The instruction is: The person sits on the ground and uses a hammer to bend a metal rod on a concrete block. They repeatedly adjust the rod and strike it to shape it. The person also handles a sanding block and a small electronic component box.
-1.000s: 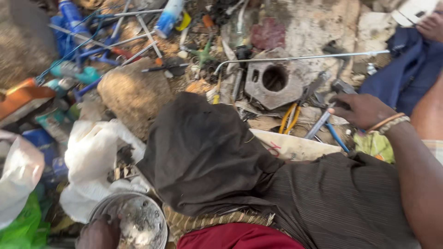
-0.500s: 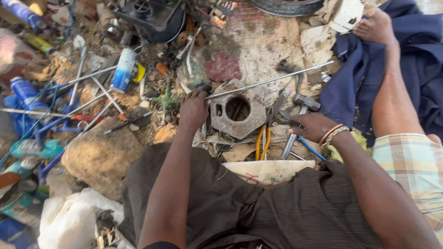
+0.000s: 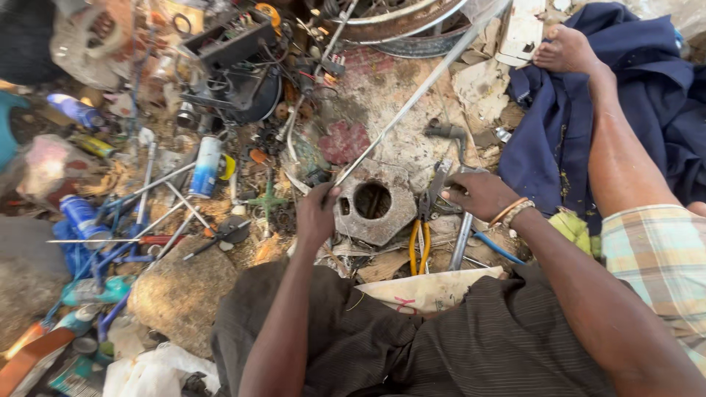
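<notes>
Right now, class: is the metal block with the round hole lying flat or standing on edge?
Lying flat. The metal block rests on the ground with its hole facing straight up at the camera. The left hand touches its left edge.

Scrap crowds the ground at frame centre: the left hand (image 3: 318, 213) touches a holed metal block (image 3: 373, 202), the right hand (image 3: 474, 195) sits among pliers (image 3: 421, 235) and a long rod (image 3: 412, 99). Bare dirt shows only upper centre; tools (image 3: 158, 213) choke the left.

The left hand (image 3: 318, 213) has been brought out to the hexagonal metal block (image 3: 373, 202); the right hand (image 3: 476, 195) has been shifted onto the tools beside it.
</notes>
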